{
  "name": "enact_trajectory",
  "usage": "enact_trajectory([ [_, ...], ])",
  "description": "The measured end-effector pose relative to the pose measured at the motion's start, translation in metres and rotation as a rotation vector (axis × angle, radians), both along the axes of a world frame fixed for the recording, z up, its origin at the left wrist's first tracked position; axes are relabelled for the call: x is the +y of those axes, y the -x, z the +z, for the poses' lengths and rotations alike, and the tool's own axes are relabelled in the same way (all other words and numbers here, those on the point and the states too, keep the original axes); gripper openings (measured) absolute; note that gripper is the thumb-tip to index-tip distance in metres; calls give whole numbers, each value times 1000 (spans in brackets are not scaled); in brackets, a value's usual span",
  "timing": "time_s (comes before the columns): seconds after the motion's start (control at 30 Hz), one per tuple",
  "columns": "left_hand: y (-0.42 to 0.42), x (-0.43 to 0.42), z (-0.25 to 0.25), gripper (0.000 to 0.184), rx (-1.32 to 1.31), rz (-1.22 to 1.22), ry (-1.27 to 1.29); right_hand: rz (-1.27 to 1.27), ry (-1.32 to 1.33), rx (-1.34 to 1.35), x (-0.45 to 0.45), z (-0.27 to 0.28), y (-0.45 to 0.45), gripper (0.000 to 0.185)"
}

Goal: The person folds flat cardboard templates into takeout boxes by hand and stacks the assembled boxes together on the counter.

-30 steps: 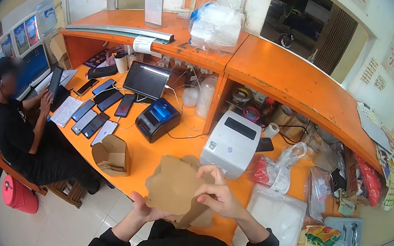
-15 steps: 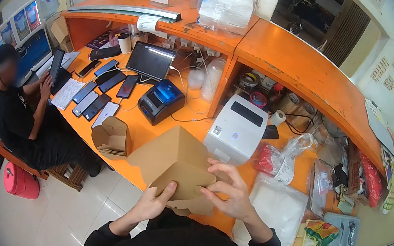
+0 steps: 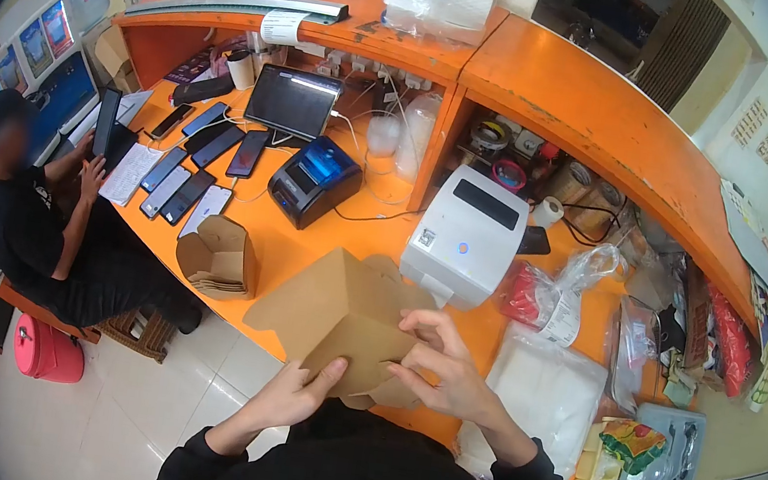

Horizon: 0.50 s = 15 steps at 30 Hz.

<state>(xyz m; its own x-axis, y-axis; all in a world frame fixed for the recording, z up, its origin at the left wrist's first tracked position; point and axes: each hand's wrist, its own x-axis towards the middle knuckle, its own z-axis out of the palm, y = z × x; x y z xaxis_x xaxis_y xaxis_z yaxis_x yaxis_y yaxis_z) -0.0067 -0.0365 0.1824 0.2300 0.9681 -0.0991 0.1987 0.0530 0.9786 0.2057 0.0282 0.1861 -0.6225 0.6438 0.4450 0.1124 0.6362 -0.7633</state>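
A brown cardboard box [image 3: 348,319], partly folded with flaps raised, is between my hands above the orange desk's front edge. My left hand [image 3: 291,396] grips its near left side, thumb on the inner face and the other fingers hidden beneath. At its right side, the bent fingers of my right hand [image 3: 445,366] pinch the cardboard edge. A nested stack of folded brown boxes [image 3: 217,258] stands on the desk to the left. More brown cardboard shows behind the held box.
A white label printer [image 3: 465,237], a black printer [image 3: 315,181] and a tablet [image 3: 292,101] stand behind. Several phones [image 3: 186,196] lie at left, near a seated person [image 3: 39,211]. Clear plastic bags [image 3: 538,399] lie at right. An orange shelf [image 3: 608,114] overhangs the desk.
The cardboard has gone from a flat, opened shape to a partly folded box. My left thumb has moved onto its inner face. The camera view has shifted slightly.
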Motion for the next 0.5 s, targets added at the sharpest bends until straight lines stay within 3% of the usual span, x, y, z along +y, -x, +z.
enact_trajectory([
  [0.17,-4,-1,-5,31,-160,96,158,-5,-2,12,2,-7,3,17],
  [0.27,-4,0,-5,31,-131,70,11,-7,-3,9,2,-11,3,19],
  [0.37,0,1,2,38,-134,-53,-12,20,-22,-1,5,-16,1,22],
  [0.5,8,5,-2,50,-179,-169,197,-3,-167,-71,1,-19,0,27],
])
